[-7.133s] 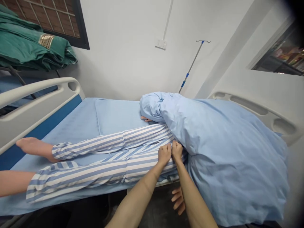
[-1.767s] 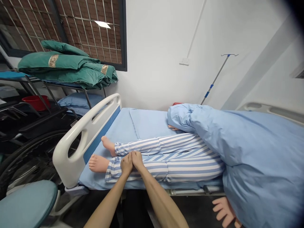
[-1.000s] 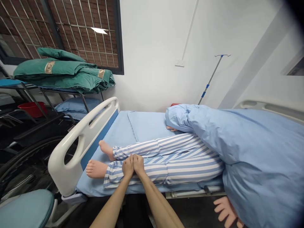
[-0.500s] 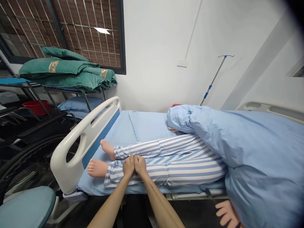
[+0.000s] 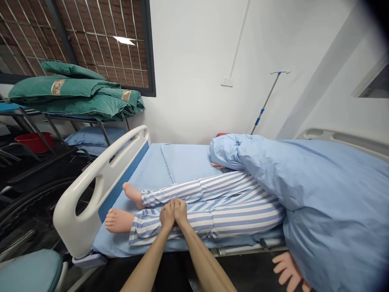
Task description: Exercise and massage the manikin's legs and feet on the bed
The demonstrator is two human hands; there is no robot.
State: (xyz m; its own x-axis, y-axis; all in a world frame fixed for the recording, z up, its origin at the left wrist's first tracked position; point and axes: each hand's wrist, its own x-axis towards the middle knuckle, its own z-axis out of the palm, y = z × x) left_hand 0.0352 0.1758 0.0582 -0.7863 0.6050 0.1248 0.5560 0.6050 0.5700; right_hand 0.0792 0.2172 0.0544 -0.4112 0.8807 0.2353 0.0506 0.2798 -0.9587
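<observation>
"Where is the left hand held?"

"It is set against the right hand, and both are placed over the lower part of the nearer leg, at the striped trousers."

"And the grip?"

"Each is curled closed, fingers folded in; whether any cloth is pinched underneath cannot be told."

"How is the manikin laid?"

"It is stretched along the bed, its bare feet pointed toward the footboard. Its upper part is covered by the blue quilt, and one manikin hand is seen below the quilt, past the bed's near edge."
</observation>
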